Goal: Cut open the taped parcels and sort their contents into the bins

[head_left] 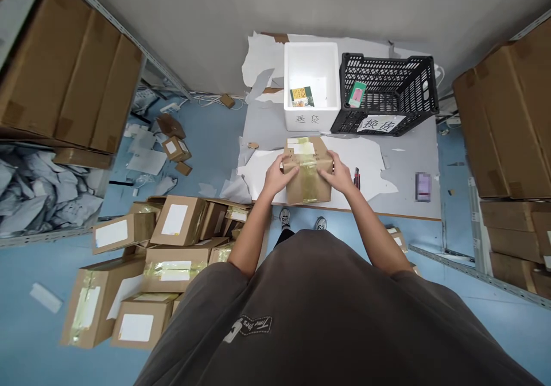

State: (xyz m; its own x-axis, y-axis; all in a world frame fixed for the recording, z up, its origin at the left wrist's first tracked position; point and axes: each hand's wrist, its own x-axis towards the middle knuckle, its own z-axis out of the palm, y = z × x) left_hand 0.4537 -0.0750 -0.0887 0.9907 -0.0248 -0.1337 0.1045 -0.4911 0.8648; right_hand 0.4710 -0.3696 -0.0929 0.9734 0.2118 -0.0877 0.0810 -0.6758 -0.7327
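Brown cardboard box (307,172) with yellowish tape (309,188) and a white label (297,147), centre frame; my left hand (278,175) and right hand (340,174) grip its opposite sides.

On my feed the box (297,186) is brown, striped with yellowish tape (309,185). I see a white bin (312,109) with black writing (300,119), a black lattice crate (349,121), a red-and-black cutter (357,179), blue floor (206,128) and a dark grey shirt (336,305) with pale print (256,324).

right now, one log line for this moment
left hand: on taped box, left side | right hand: on its right side | utility knife: on table | white bin, black crate: beyond box
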